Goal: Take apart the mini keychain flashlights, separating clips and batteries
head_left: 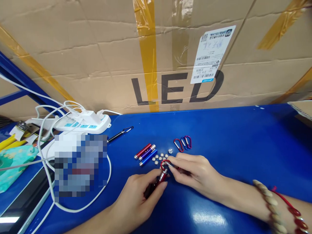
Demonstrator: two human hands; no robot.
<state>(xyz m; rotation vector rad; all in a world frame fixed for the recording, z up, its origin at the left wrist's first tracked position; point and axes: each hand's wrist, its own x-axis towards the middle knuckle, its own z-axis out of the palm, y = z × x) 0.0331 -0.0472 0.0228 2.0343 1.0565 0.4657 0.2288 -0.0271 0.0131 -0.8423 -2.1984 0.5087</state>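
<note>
My left hand (pixel 141 193) is closed around a small red penlight (pixel 162 176), its silver end pointing up and away from me. Pinched in the fingers of my right hand (pixel 198 170) is a red carabiner (pixel 163 163), its curved end right at the penlight's silver tip. Whether the two are hooked together I cannot tell. Just beyond my fingers lie several silver button cells (pixel 156 159) and a small silver cap (pixel 170 151). Left of them rest a red tube (pixel 143 151), a purple tube (pixel 147 152) and a blue tube (pixel 148 158).
Three loose carabiners (pixel 182 143) lie past my right hand. A black pen-like tube with a clip (pixel 117 136) is farther left. A white power strip (pixel 99 125), looping cables (pixel 110 169) and a pixelated item (pixel 81 165) occupy the left side. A large cardboard box (pixel 109 65) stands behind the blue table (pixel 234 136).
</note>
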